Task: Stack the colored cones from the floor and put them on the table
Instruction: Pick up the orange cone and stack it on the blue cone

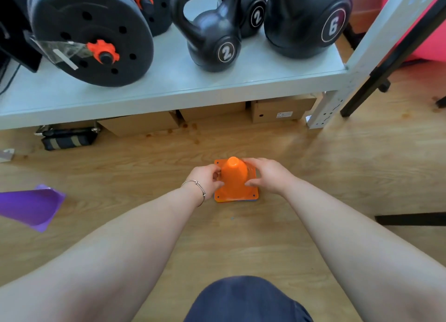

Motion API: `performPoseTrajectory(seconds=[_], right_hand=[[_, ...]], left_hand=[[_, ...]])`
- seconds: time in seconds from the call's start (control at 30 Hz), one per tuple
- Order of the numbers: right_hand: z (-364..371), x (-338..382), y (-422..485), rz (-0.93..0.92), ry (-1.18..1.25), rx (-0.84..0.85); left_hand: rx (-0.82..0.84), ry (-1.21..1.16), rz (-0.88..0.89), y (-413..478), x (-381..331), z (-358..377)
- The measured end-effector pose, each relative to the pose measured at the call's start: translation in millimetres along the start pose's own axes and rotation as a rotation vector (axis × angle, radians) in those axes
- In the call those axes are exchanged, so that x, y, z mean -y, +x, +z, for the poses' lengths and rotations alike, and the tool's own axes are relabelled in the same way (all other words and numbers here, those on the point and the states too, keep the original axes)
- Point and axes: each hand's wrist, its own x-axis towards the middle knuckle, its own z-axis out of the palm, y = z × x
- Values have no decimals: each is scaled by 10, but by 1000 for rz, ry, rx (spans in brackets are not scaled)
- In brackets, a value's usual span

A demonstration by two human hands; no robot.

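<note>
An orange cone stands upright on the wooden floor, on top of a stack whose blue base edge peeks out below it. My left hand grips the cone's left side and my right hand grips its right side. A purple cone lies on its side on the floor at the far left, apart from both hands.
A grey shelf runs across the back, carrying black kettlebells and weight plates. Cardboard boxes and a dark bag sit under it. A white shelf post and a black bar stand to the right. My knee is at the bottom.
</note>
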Motion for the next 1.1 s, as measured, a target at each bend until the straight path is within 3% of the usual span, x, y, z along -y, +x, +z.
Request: performPoseTrajectory(seconds=[0.13, 0.33, 0.57, 0.8, 1.1], right_hand=[[-159, 125, -164, 9, -254, -88], [-493, 560, -336, -7, -392, -403], [-670, 1330, -404, 33, -477, -592], [-589, 2005, -324, 63, -421, -597], [-61, 3205, 232, -146, -471, -526]], left_hand=[[52, 279, 42, -122, -26, -133], [-179, 646, 108, -321, -149, -579], [-426, 659, 133, -483, -278, -1148], [-463, 663, 149, -765, 36, -1762], [-433, 847, 240, -1024, 1244, -2856]])
